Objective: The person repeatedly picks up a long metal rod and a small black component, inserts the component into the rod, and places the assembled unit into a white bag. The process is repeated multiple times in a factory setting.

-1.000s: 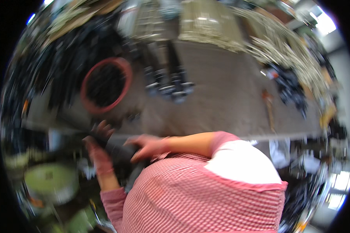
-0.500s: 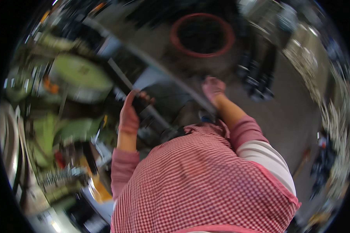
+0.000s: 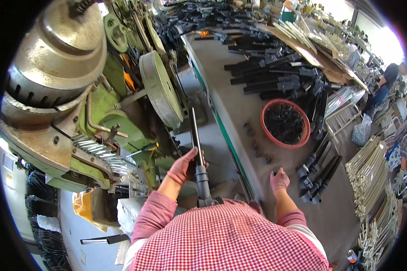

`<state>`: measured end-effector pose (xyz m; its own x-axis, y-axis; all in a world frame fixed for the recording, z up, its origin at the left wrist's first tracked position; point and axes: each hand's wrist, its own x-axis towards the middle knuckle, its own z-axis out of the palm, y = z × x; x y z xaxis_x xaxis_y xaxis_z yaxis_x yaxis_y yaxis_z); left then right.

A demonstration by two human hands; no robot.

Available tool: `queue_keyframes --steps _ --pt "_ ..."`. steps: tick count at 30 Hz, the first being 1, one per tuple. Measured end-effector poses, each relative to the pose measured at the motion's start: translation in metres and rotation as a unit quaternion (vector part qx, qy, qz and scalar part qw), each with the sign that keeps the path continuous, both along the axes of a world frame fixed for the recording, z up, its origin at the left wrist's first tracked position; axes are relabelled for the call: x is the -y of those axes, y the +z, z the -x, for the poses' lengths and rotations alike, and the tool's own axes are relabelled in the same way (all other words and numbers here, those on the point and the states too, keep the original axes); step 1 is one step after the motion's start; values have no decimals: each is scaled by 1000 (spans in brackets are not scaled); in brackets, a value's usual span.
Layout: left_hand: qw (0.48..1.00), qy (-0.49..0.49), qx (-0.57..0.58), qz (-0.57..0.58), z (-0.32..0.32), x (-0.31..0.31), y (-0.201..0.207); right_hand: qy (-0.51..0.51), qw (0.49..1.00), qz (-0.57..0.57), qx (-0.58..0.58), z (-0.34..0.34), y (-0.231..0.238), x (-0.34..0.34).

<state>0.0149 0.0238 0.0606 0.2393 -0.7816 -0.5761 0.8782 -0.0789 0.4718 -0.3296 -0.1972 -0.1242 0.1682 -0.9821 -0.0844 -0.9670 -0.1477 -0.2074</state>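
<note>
My left hand (image 3: 184, 166) is wrapped round a black tube (image 3: 195, 131) with a thicker black plastic fitting (image 3: 203, 183) at its near end. The tube points away from me, between the green machine and the table. Over the grey table my right hand (image 3: 280, 180) has its fingers closed at the tips. A small dark piece seems to show at the fingertips, too small to name. Several small black parts (image 3: 256, 149) lie in a loose row just beyond this hand. Farther off stands a red round basket (image 3: 265, 118) full of small black parts.
Right of my hand lie several black tubes with fittings (image 3: 319, 176). More black tubes (image 3: 262, 67) cover the table's far part. A green machine with a large wheel (image 3: 151, 86) stands at left. Bundles of pale rods (image 3: 366, 176) and other people are at right.
The view has turned and sharpened, bringing the machine and the far table into sight. The tube in my left hand now shows clearly. My right hand is near the small parts.
</note>
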Motion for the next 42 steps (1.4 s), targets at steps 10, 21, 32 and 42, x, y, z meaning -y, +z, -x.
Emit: queue_keyframes --steps 10,21,32,42 --pt "1000 11 -13 26 -1 -8 -19 -16 999 -32 26 10 0 -11" --pt "991 -60 103 66 8 -5 8 28 999 -29 28 10 3 -21" --pt "985 -45 134 100 21 -5 21 51 959 -75 267 -7 27 -66" --pt "979 -25 179 96 33 -6 56 360 651 -401 534 -93 205 -102"
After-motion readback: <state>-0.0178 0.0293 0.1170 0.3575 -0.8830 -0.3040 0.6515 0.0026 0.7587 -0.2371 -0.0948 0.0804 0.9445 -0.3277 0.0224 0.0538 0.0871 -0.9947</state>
